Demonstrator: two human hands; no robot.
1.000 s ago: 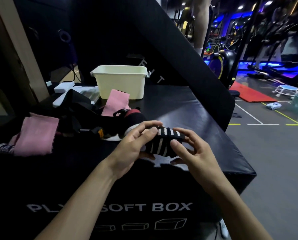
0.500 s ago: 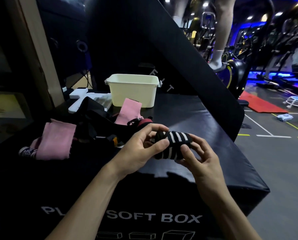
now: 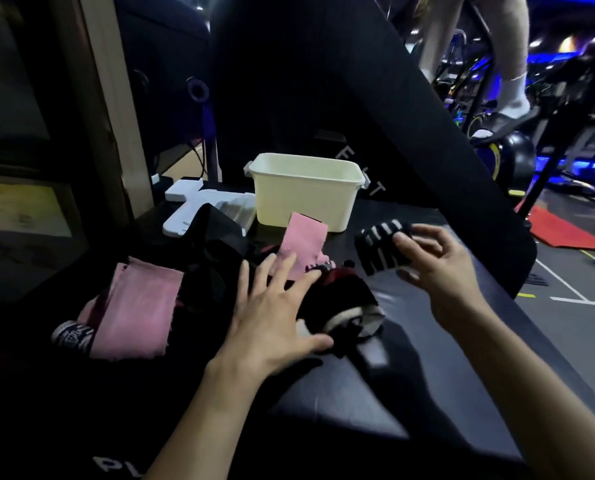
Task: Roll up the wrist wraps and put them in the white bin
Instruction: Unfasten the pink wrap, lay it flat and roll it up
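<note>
My right hand grips a rolled black wrist wrap with white stripes, held in the air just right of the white bin. The bin stands at the back of the black soft box, its inside hidden from here. My left hand is spread with straight fingers over a pile of black and red wraps, holding nothing. One pink wrap leans in front of the bin. Another pink wrap lies at the left, with a patterned black roll at its end.
A slanted black pad rises behind the bin. White flat pieces lie left of the bin, beside a wooden post. Gym machines and a person's legs are at the far right, with a red mat on the floor.
My right hand has carried the striped roll up and away toward the bin. My left hand let go of it and moved left over the pile, fingers spread. The view tilted upward.
</note>
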